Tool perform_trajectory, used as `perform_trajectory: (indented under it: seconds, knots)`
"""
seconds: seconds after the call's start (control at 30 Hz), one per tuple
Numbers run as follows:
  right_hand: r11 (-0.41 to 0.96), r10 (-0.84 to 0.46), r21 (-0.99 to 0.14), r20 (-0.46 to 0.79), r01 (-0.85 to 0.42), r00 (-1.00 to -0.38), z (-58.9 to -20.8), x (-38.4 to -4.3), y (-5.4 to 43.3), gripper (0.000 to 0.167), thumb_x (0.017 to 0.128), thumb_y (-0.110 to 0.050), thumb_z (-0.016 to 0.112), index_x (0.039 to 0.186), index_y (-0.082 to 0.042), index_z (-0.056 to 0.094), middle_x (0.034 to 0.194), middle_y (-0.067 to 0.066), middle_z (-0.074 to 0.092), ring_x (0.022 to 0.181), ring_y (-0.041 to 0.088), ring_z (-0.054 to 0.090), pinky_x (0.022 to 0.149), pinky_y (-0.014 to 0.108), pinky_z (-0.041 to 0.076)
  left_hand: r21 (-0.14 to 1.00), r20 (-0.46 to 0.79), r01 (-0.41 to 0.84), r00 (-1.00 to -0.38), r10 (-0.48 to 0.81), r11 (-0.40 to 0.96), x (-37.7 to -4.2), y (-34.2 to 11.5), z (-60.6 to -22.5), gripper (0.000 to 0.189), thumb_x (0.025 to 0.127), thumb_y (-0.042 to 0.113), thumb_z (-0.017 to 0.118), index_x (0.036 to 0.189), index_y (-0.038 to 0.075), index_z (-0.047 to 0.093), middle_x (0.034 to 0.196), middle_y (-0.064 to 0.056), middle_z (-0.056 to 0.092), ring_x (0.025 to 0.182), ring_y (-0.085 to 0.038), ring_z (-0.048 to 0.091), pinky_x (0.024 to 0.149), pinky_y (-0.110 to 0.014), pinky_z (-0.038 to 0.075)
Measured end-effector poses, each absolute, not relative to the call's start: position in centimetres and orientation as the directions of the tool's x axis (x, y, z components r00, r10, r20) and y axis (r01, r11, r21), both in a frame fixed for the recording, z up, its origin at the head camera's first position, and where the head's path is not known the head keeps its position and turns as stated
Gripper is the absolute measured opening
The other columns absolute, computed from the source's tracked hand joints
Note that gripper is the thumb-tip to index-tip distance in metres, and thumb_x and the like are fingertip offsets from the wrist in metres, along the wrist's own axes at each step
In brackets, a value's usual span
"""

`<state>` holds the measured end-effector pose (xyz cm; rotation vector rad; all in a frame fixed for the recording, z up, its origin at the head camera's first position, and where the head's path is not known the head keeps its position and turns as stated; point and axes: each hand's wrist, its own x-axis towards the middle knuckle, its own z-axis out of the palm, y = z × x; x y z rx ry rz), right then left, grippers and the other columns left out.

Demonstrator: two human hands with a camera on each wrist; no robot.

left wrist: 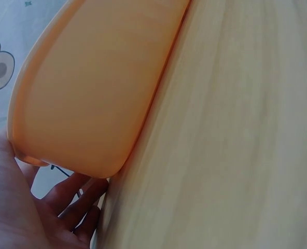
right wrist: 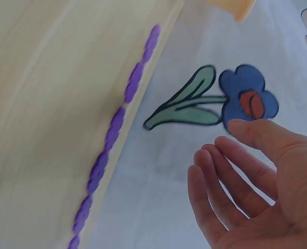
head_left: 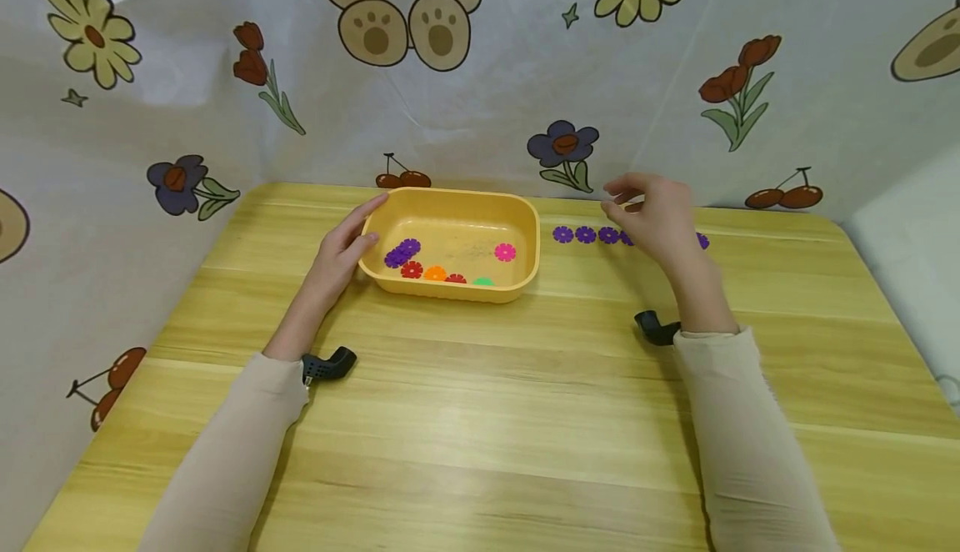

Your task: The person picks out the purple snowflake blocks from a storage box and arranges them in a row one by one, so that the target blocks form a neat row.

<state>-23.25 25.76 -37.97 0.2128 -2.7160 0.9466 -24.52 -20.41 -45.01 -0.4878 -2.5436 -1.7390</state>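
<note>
A yellow plastic tub (head_left: 450, 292) stands toward the back of the table with flower-shaped plastic discs inside. My left hand (head_left: 341, 253) holds its left end, thumb at the rim and fingers along the outer wall. In the left wrist view the fingers (left wrist: 73, 199) bend beside the tub's end. A line of purple discs (head_left: 586, 235) lies on the table right of the tub, partly hidden by my right hand. My right hand (head_left: 651, 214) is raised above that line, fingers loosely bent. In the right wrist view nothing shows between thumb and fingers, and the purple discs (right wrist: 113, 129) run alongside.
Inside the tub are a purple cluster (head_left: 401, 253), red discs (head_left: 412, 269), an orange disc (head_left: 435, 273), a pink disc (head_left: 506, 252) and a green disc (head_left: 483, 282). A patterned cloth (head_left: 487, 110) hangs behind the wooden table (head_left: 480, 419). Each wrist wears a black device.
</note>
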Motion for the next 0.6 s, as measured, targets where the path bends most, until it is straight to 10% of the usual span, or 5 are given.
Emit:
perform_trajectory:
  seconds: [0.6]
  knots:
    - [0.657,-0.151,-0.676,0.315,-0.333,-0.937,-36.6,-24.3,18.1,0.023,0.094,-0.003,0.075,0.117,0.001,0.075,0.114,0.021,0.075,0.104,0.034,0.071,0.096,0.049,0.062,0.912,0.196,0.269,-0.949,0.247,0.31,-24.5,-20.5,-44.9,0.056,0.107,0.012,0.052,0.16,0.029,0.047,0.169,0.006,0.039,0.159,-0.019,0.031,0.13,-0.048,0.027]
